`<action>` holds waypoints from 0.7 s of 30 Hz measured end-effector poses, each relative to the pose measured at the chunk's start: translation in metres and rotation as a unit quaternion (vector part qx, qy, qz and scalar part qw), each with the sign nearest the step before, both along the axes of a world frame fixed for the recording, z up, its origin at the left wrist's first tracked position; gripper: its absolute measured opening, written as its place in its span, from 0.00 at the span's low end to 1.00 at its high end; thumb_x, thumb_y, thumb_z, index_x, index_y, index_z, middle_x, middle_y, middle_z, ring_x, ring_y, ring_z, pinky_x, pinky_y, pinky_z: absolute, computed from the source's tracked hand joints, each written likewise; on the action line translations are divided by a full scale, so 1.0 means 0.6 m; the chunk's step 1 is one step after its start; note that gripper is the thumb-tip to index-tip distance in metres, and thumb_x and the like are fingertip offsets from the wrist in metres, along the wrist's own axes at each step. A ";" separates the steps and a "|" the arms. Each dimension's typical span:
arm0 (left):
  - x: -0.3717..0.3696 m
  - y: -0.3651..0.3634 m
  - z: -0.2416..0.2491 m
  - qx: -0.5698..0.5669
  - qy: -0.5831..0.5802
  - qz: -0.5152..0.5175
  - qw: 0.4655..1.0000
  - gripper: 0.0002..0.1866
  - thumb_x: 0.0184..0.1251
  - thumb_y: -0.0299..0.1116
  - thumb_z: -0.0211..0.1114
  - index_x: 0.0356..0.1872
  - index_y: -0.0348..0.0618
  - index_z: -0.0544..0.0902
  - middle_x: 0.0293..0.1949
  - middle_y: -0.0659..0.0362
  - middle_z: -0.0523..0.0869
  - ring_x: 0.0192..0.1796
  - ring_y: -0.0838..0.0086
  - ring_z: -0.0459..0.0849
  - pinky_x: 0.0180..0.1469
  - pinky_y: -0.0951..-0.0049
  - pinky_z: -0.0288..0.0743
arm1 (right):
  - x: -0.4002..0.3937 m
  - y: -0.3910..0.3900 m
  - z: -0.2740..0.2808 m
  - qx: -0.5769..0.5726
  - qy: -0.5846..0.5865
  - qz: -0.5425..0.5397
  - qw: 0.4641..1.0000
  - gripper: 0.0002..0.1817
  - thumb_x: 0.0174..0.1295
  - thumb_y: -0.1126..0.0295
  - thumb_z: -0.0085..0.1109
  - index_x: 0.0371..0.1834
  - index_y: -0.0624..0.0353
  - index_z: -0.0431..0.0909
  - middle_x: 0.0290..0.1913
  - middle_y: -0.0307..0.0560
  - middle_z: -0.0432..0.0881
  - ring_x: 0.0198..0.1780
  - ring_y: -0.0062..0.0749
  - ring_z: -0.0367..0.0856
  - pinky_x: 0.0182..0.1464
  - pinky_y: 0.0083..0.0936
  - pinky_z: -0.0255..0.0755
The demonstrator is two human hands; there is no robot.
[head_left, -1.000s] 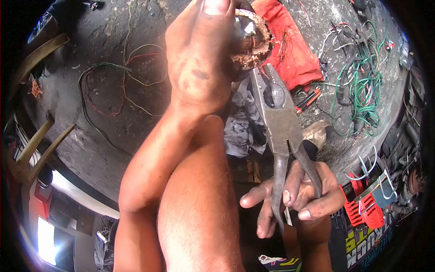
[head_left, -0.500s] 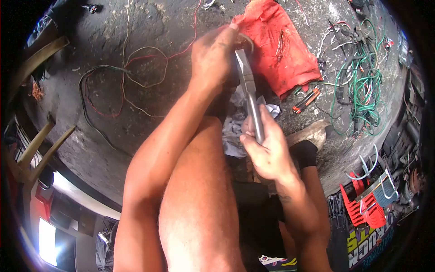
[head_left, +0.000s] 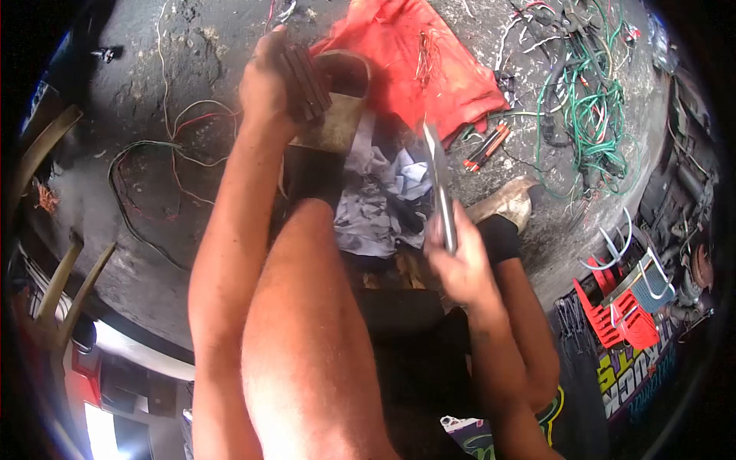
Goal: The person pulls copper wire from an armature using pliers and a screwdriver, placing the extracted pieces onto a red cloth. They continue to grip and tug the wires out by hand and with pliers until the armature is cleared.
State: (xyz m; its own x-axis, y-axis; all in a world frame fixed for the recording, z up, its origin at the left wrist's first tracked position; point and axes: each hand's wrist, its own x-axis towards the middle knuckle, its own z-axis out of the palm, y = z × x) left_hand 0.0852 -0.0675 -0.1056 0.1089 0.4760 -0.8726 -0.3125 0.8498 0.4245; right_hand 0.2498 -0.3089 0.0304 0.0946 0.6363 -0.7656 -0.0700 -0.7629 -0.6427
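Note:
A dark reddish-brown ridged block (head_left: pixel 308 80), blurred by motion, is gripped in my left hand (head_left: pixel 267 90), near a shoe (head_left: pixel 337 115) and the red cloth (head_left: pixel 452 84). What kind of part it is cannot be made out. My right hand (head_left: pixel 462 264) is closed around the handles of metal pliers (head_left: pixel 440 180), whose jaws point up and away from me. The two hands are well apart. Between them on the floor lie crumpled pale rags (head_left: pixel 376 203). Thin bare copper strands (head_left: pixel 424 57) rest on the red cloth.
Tangled green wires (head_left: pixel 602 130) lie at the right, near an orange-and-black cutter (head_left: pixel 486 147). Loose thin wires (head_left: pixel 180 149) loop across the dark floor (head_left: pixel 115 184) on the left. A red rack (head_left: pixel 625 318) stands at the lower right. Pale curved legs (head_left: pixel 61 284) are at the left edge.
My left hand has swung left, away from the pliers, and the ridged block in it now shows. My right hand with the pliers has shifted slightly right and down. The view has shifted too.

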 end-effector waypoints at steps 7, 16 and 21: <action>0.000 0.005 -0.002 0.032 0.053 -0.051 0.997 0.22 0.66 0.52 0.58 0.31 0.40 0.79 0.23 0.52 0.82 0.24 0.59 0.84 0.28 0.60 0.81 | 0.076 0.064 -0.141 -0.025 0.080 -0.098 0.992 0.18 0.50 0.83 0.53 0.46 0.58 0.70 0.39 0.42 0.77 0.29 0.19 0.74 0.28 0.18 0.70; 0.005 0.003 0.014 0.027 0.051 -0.050 0.997 0.21 0.65 0.52 0.60 0.31 0.41 0.79 0.24 0.53 0.83 0.24 0.61 0.84 0.30 0.62 0.82 | 0.070 0.094 -0.073 -0.065 0.298 -0.232 0.924 0.29 0.50 0.84 0.50 0.60 0.70 0.69 0.62 0.58 0.72 0.57 0.50 0.79 0.58 0.45 0.76; 0.001 0.000 -0.002 0.038 0.013 -0.031 0.999 0.22 0.65 0.52 0.60 0.31 0.40 0.79 0.24 0.53 0.83 0.24 0.61 0.84 0.30 0.62 0.82 | 0.074 0.091 -0.079 -0.064 0.283 -0.233 0.928 0.31 0.50 0.85 0.49 0.63 0.71 0.67 0.63 0.59 0.72 0.60 0.52 0.77 0.61 0.46 0.74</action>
State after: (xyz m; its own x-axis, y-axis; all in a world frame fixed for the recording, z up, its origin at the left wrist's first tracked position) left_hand 0.0858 -0.0675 -0.1071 0.1181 0.5339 -0.8372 -0.2490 0.8321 0.4956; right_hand 0.2945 -0.2541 -0.0170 -0.1037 0.5281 -0.8428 -0.7102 -0.6326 -0.3090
